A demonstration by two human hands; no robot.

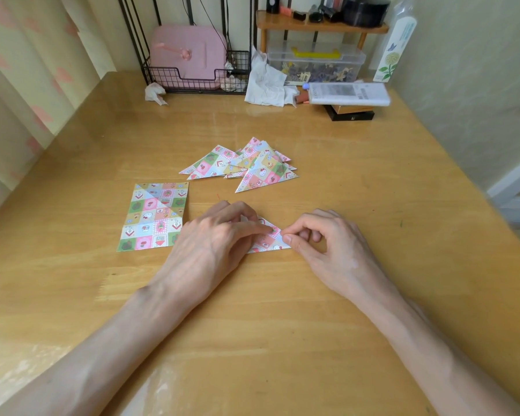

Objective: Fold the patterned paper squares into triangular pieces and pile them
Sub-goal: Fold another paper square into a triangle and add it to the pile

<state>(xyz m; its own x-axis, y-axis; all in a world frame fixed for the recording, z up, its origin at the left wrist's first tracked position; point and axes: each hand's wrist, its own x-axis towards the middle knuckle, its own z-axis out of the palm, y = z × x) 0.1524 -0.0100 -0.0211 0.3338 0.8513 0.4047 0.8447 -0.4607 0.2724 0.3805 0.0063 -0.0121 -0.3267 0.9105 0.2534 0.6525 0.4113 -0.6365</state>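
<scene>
Left hand (pixel 222 232) presses flat on the half-folded triangle (pixel 269 240) mid-table while the right hand (pixel 315 235) pinches its right corner. Paper's thin and light, probably slides on that glossy wooden table (pixel 373 175), so grab corners. Finished pile (pixel 252 162) sits just beyond, unfolded sheet (pixel 155 216) left.

two hands (pixel 219 235); one flat paper square (pixel 155 216)

Two bare forearms were seen, with no sleeves, watches or bracelets worn on them. The left hand (pixel 213 238) and the right hand (pixel 327 241) were uncovered by gloves, no rings were seen on the visible fingers, and the visible nails were kept short.
</scene>
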